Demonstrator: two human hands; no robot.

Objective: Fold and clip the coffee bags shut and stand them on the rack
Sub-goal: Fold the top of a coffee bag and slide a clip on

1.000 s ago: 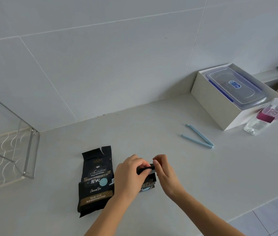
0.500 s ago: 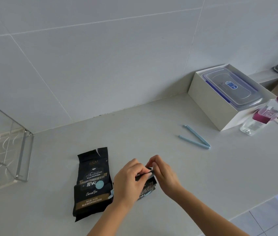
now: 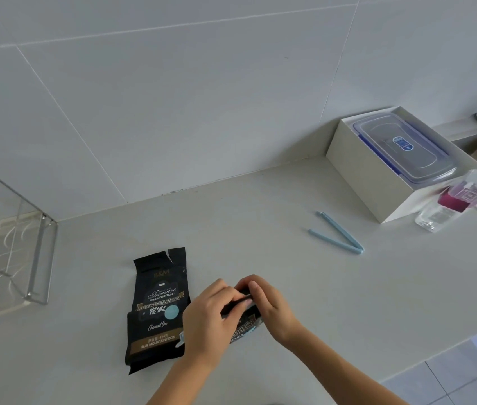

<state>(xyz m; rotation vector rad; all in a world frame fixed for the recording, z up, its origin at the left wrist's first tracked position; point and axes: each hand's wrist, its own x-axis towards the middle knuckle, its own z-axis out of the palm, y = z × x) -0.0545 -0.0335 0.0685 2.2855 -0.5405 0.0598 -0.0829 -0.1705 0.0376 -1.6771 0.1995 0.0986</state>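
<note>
A black coffee bag (image 3: pixel 158 311) with a torn open top lies flat on the pale counter (image 3: pixel 260 229). Just right of it lies a second black coffee bag (image 3: pixel 243 328), mostly hidden under my hands. My left hand (image 3: pixel 206 320) and my right hand (image 3: pixel 272 305) both pinch its folded top edge, fingertips touching. A light blue piece peeks out at the left hand's lower left side. A light blue bag clip (image 3: pixel 339 238) lies open in a V shape farther right. The wire rack (image 3: pixel 38 258) stands at the left edge.
A white box (image 3: pixel 377 182) holding a clear lidded container (image 3: pixel 403 150) sits at the back right against the tiled wall. A clear bottle (image 3: pixel 462 197) with a magenta cap and label leans beside it. The counter's front edge runs diagonally at the lower right.
My fingers have pressed the second bag's top fold lower and tighter. The view has shifted slightly; the first bag and the blue clip stayed in place.
</note>
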